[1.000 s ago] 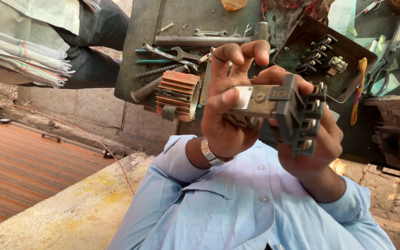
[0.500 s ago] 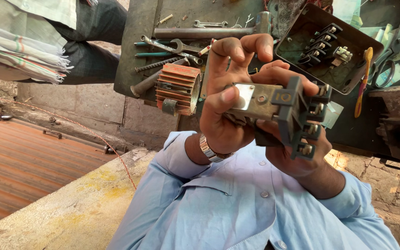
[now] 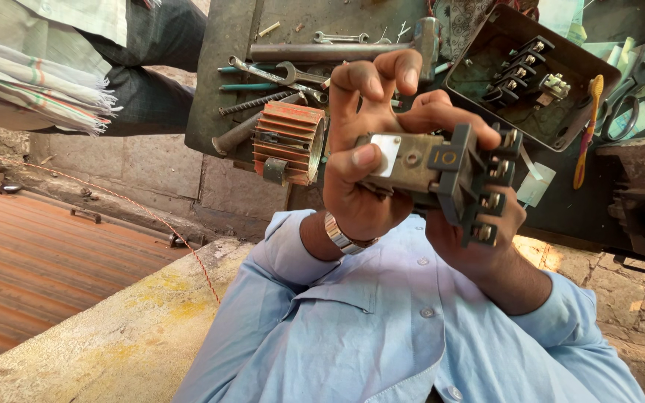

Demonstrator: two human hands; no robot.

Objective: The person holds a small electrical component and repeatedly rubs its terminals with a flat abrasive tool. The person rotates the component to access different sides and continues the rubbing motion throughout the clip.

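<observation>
Both my hands hold a dark electrical contactor block (image 3: 463, 180) with a grey metal plate on its near end and a row of screw terminals on its right side. My left hand (image 3: 360, 160), with a metal watch on its wrist, grips the plate end: the thumb lies on the plate and the fingers curl over the top. From below and behind, my right hand (image 3: 479, 224) cups the terminal end, its forefinger lying along the top. The block is in front of my chest, above my light blue shirt.
A dark metal bench (image 3: 225, 67) carries spanners (image 3: 293, 73), a hammer (image 3: 352, 49), an orange finned part (image 3: 287, 142), an open dark box with terminals (image 3: 531, 75), a yellow toothbrush (image 3: 588, 127) and scissors (image 3: 628, 97). Another person's legs (image 3: 151, 67) stand at upper left.
The block has tilted slightly, so its terminal row faces me more. My left fingers have curled further over its top. Both hands keep their hold.
</observation>
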